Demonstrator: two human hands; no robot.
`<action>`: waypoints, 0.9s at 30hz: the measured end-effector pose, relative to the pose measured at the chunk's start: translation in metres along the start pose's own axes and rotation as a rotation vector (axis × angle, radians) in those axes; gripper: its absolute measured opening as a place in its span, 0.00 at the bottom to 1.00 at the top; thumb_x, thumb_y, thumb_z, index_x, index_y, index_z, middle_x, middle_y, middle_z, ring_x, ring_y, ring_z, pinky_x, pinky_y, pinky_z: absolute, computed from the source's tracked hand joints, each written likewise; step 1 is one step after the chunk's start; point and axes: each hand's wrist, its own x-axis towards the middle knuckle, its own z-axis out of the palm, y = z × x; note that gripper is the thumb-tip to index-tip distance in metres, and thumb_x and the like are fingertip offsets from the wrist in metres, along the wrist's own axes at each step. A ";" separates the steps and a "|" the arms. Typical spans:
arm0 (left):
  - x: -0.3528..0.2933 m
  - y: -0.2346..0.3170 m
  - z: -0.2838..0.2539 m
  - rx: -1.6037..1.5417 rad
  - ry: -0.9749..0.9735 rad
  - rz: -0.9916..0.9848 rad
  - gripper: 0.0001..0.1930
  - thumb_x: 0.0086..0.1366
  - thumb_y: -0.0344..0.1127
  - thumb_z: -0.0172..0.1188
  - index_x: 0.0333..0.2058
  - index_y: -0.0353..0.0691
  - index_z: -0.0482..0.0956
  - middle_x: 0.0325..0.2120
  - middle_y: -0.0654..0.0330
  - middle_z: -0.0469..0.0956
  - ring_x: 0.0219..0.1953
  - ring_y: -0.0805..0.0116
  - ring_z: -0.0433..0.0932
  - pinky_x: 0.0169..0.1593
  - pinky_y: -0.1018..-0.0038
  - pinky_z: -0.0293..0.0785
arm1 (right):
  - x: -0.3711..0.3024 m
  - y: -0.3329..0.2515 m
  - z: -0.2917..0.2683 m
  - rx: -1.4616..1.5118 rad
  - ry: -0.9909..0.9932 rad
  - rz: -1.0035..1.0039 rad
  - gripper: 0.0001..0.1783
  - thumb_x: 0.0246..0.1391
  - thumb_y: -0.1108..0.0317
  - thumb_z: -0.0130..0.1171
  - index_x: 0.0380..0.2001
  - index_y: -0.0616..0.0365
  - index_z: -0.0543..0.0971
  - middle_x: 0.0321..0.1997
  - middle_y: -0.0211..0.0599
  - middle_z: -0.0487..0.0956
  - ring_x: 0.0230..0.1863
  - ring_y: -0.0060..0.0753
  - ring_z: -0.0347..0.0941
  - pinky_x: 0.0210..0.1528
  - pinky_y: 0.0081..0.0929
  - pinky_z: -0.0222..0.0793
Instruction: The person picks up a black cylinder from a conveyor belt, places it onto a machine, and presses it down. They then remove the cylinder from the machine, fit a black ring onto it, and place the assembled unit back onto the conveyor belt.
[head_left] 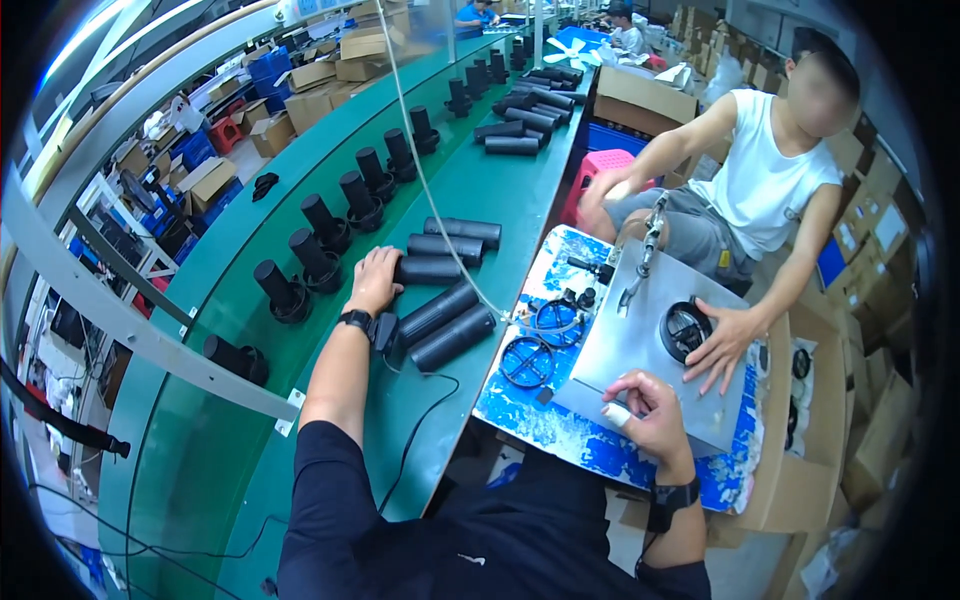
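Observation:
My left hand (375,279) is at the near-left end of a black tube (440,270) lying on the green conveyor, its fingers closed round that end. More black tubes (455,338) lie beside it, two nearer me and two farther off. My right hand (650,412), with white wrapping on one digit, hovers by the front edge of a metal box (630,350). Its fingers are loosely curled and apart, with nothing visible in them. On top of that box sits a black round fitting (686,331), under a co-worker's hand (724,345).
Black upright fittings (322,222) line the conveyor's left side. More tubes (530,110) lie farther along. A blue, paint-worn table (610,440) bears black rings (527,361) and a metal clamp tool (645,255). A thin hose (425,170) hangs across. The co-worker (770,180) sits opposite.

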 end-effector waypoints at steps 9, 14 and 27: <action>-0.091 0.021 -0.077 -0.392 0.368 -0.230 0.34 0.54 0.27 0.77 0.60 0.38 0.74 0.57 0.47 0.77 0.58 0.44 0.80 0.62 0.56 0.75 | -0.002 -0.005 -0.004 -0.002 -0.002 0.018 0.16 0.51 0.77 0.75 0.43 0.58 0.84 0.40 0.26 0.85 0.25 0.08 0.56 0.28 0.12 0.53; -0.116 0.129 -0.137 -0.891 0.537 -0.240 0.33 0.57 0.26 0.75 0.60 0.37 0.74 0.56 0.51 0.77 0.59 0.53 0.78 0.64 0.59 0.74 | -0.005 -0.010 0.002 -0.198 0.010 0.025 0.20 0.48 0.71 0.80 0.45 0.58 0.85 0.39 0.24 0.85 0.25 0.11 0.60 0.29 0.16 0.57; -0.153 0.284 -0.032 -1.134 0.184 0.440 0.36 0.58 0.28 0.78 0.64 0.40 0.72 0.48 0.54 0.72 0.41 0.63 0.77 0.46 0.68 0.76 | -0.052 -0.006 0.028 0.380 0.318 0.065 0.39 0.67 0.47 0.68 0.69 0.59 0.67 0.60 0.48 0.83 0.34 0.18 0.75 0.31 0.15 0.67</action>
